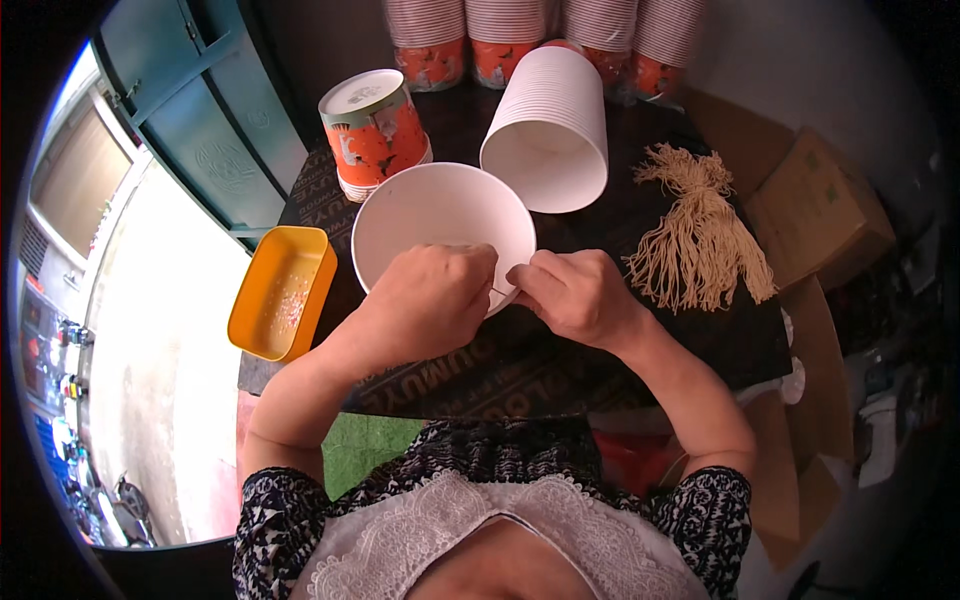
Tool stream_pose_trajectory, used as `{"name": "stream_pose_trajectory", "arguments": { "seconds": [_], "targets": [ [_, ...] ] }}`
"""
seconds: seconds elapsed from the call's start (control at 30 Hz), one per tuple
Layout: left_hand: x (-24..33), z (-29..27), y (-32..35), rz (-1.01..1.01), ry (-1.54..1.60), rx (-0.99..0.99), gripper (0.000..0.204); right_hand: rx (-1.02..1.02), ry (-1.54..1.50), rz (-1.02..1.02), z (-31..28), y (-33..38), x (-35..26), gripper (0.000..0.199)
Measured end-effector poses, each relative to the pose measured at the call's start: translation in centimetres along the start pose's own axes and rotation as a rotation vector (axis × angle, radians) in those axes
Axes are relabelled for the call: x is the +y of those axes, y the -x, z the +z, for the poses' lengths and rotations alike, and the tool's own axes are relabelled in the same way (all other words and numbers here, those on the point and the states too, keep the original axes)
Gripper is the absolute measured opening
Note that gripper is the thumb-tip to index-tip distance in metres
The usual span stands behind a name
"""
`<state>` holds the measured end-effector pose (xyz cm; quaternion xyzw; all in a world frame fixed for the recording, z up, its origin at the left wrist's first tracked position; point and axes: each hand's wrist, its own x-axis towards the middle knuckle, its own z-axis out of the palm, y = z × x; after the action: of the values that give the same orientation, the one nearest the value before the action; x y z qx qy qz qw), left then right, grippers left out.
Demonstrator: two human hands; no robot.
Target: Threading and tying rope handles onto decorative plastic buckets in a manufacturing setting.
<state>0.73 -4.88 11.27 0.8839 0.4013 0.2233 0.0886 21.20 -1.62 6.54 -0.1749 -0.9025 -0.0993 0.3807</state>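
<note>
A white-lined paper bucket (pixel 430 195) stands on the dark table in front of me, its wide mouth tilted toward me. My left hand (pixel 430 295) is closed in a fist over the near part of the mouth. A short bit of thin cord (pixel 499 292) shows between it and my right hand (pixel 580 295). My right hand pinches at the bucket's right rim, fingertips at the edge; what else lies between them is hidden. To the right, a bundle of beige cords (pixel 695 235) is gathered near its top, with loose strands fanned out.
An orange-patterned bucket stack (pixel 375 135) stands upside down at the back left. Beside it lies a nested white bucket stack (pixel 550 130). Wrapped stacks (pixel 505 45) line the back. A yellow plastic box (pixel 285 290) with small bits sits left; cardboard boxes (pixel 825 210) stand right.
</note>
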Motion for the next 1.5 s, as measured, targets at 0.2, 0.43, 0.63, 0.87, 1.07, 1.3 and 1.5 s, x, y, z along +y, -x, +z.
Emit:
{"name": "stream_pose_trajectory", "arguments": {
  "seconds": [0.2,0.43,0.63,0.87,1.07,1.3,1.5],
  "targets": [
    [0.9,2.4,-0.3,-0.005,-0.216,-0.098,0.009,0.005,0.024,-0.053,2.9,2.9,2.1,0.011],
    [-3.9,7.9,-2.2,-0.156,-0.264,-0.131,0.012,-0.187,-0.001,0.096,6.9,4.9,5.0,0.016],
    [-7.4,10.4,-3.4,-0.306,-0.228,-0.051,0.016,-0.204,-0.048,0.331,8.5,4.8,6.2,0.027],
    [-8.5,11.4,-4.0,-0.249,-0.033,0.106,0.016,-0.060,0.142,0.357,8.6,5.0,5.5,0.015],
    [-8.4,11.6,-3.8,-0.244,-0.047,0.171,0.015,-0.096,0.245,0.265,7.7,4.6,4.5,0.027],
    [-8.2,12.1,-3.1,-0.244,0.262,0.267,0.015,-0.148,0.055,0.267,8.2,5.1,4.7,0.011],
    [-7.5,13.0,-2.6,-0.357,0.550,0.359,0.011,-0.149,-0.110,0.347,8.5,5.4,4.4,0.009]
  ]
}}
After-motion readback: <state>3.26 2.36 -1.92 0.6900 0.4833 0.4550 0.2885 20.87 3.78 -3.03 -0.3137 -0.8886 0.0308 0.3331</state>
